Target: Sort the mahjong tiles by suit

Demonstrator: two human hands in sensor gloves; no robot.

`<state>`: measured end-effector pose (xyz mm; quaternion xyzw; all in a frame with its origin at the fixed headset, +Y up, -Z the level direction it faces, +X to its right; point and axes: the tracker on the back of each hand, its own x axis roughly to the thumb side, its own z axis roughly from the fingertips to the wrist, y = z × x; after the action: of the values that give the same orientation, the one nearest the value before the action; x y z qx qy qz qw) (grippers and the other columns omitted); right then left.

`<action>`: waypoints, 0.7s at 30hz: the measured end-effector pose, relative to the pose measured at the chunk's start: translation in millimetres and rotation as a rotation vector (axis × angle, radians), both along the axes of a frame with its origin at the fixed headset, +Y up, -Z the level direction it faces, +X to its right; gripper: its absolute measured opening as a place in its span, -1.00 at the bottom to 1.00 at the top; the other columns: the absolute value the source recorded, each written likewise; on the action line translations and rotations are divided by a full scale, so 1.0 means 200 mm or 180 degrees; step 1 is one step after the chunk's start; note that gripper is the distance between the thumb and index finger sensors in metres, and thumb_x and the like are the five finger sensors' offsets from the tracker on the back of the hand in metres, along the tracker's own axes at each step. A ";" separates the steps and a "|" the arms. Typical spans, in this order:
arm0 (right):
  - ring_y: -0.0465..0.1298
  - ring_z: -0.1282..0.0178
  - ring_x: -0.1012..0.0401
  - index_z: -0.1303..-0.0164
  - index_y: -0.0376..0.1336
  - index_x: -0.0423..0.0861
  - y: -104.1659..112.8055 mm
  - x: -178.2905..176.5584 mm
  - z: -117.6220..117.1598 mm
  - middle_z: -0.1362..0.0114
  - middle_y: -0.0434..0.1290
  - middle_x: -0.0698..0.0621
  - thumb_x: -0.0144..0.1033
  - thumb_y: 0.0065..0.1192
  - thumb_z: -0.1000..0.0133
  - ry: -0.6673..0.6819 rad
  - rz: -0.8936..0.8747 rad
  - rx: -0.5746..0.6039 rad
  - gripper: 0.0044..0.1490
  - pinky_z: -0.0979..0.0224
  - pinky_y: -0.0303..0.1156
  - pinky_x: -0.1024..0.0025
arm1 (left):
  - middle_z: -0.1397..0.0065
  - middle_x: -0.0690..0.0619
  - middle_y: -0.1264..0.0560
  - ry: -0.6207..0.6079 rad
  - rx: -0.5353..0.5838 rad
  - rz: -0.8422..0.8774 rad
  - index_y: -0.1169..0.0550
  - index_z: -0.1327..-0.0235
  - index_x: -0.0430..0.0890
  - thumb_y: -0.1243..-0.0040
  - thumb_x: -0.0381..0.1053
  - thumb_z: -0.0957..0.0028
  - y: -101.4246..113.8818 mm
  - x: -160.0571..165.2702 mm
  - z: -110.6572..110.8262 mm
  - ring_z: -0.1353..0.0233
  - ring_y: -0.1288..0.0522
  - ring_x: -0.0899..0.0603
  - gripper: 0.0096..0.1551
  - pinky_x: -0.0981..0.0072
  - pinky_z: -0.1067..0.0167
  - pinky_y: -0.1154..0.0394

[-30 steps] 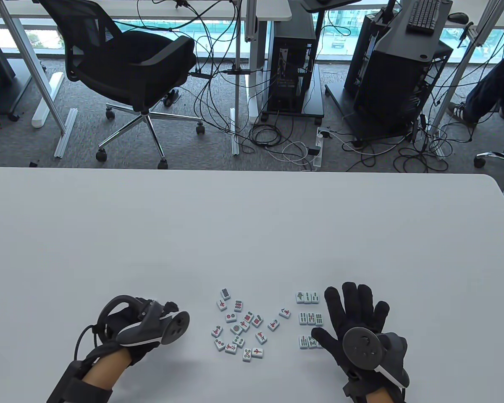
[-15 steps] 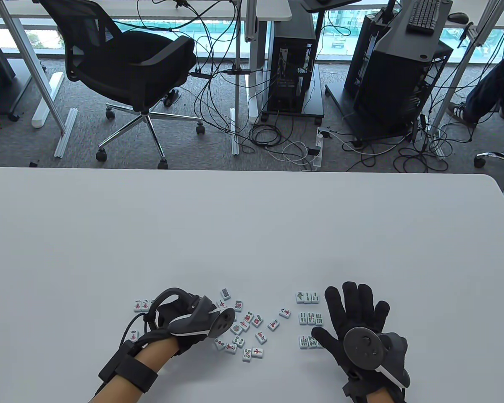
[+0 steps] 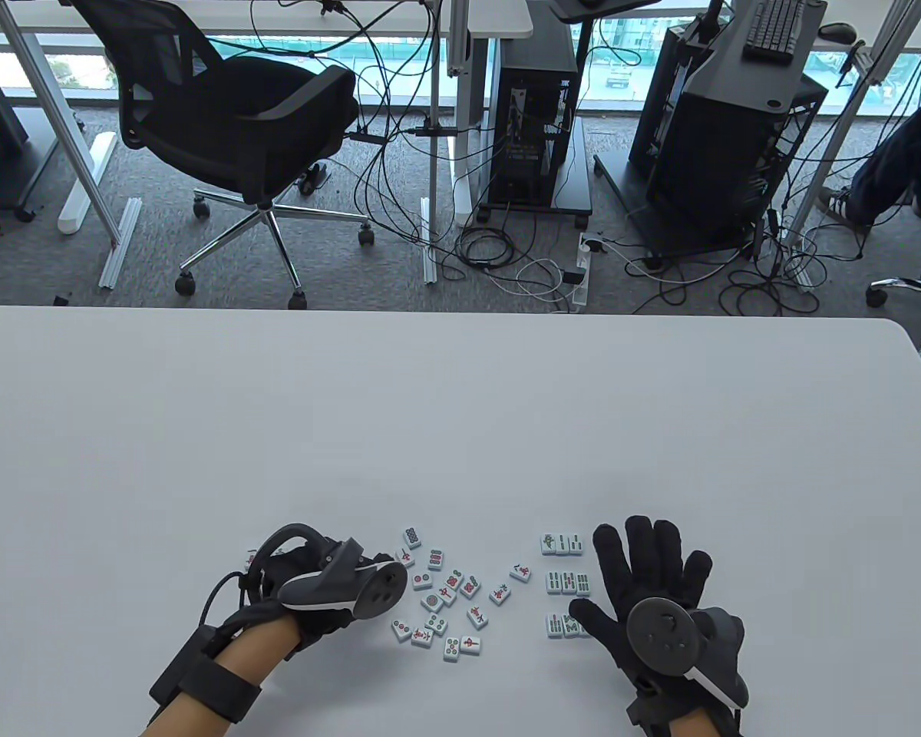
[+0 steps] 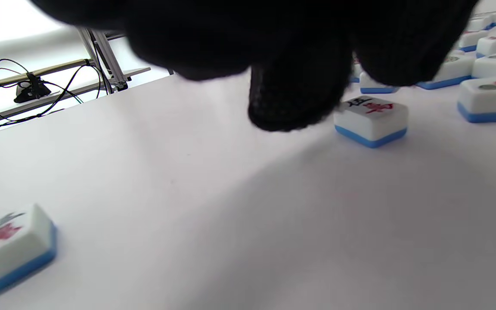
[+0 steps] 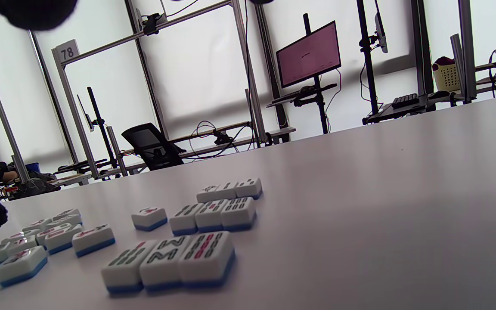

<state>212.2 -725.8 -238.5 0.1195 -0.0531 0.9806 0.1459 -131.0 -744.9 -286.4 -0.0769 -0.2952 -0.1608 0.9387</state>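
Note:
Loose blue-backed mahjong tiles (image 3: 441, 599) lie face up in a heap at the near middle of the white table (image 3: 460, 414). My left hand (image 3: 376, 572) hovers at the heap's left edge, its fingers hidden under the tracker. In the left wrist view one fingertip (image 4: 286, 107) touches the side of a character tile (image 4: 370, 120) lying flat on the table. Another character tile (image 4: 7, 245) lies closer to the wrist. My right hand (image 3: 648, 572) rests flat with fingers spread beside three short rows of bamboo tiles (image 3: 568, 582), also seen as bamboo tiles (image 5: 168, 260).
A sliver of a set-aside tile (image 3: 252, 554) peeks out left of the left hand. One stray character tile (image 3: 519, 570) lies between heap and bamboo rows. Beyond the table's far edge stand an office chair (image 3: 230, 123), cables and computer racks (image 3: 725, 130).
My left hand came from the left to the heap's edge, then slid back a little left, now covering the set-aside character tiles. The right hand stayed put.

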 end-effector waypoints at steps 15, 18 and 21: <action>-0.42 -0.67 -0.21 -0.65 -0.36 0.18 0.00 0.00 0.00 -0.76 -0.37 -0.16 0.38 -0.10 -0.05 0.0007 -0.0021 0.0005 0.08 -0.50 -0.41 -0.46 | 0.38 0.28 -0.71 0.0115 -0.0055 -0.0070 -0.59 -0.08 -0.04 -0.37 0.25 0.31 -0.05 0.00 -0.02 0.57 -0.62 0.10 -0.30 0.25 0.41 -0.60; -0.42 -0.67 -0.21 -0.65 -0.37 0.18 0.00 0.00 0.00 -0.76 -0.37 -0.16 0.38 -0.10 -0.05 0.0016 -0.0024 0.0003 0.08 -0.50 -0.40 -0.46 | 0.40 0.28 -0.72 0.0370 -0.0057 0.0099 -0.61 -0.06 -0.02 -0.39 0.25 0.33 0.02 -0.11 -0.04 0.59 -0.62 0.09 -0.31 0.25 0.42 -0.60; -0.42 -0.67 -0.21 -0.65 -0.36 0.18 0.00 0.00 0.00 -0.76 -0.37 -0.16 0.38 -0.10 -0.05 0.0023 -0.0022 -0.0001 0.08 -0.50 -0.41 -0.46 | 0.42 0.28 -0.72 0.0552 -0.0049 0.0160 -0.62 -0.04 -0.02 -0.40 0.26 0.35 0.07 -0.21 -0.03 0.60 -0.61 0.09 -0.31 0.25 0.44 -0.60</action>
<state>211.3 -725.9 -238.8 0.1228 -0.0529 0.9797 0.1494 -173.9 -730.7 -292.5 -0.0902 -0.2158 -0.1277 0.9638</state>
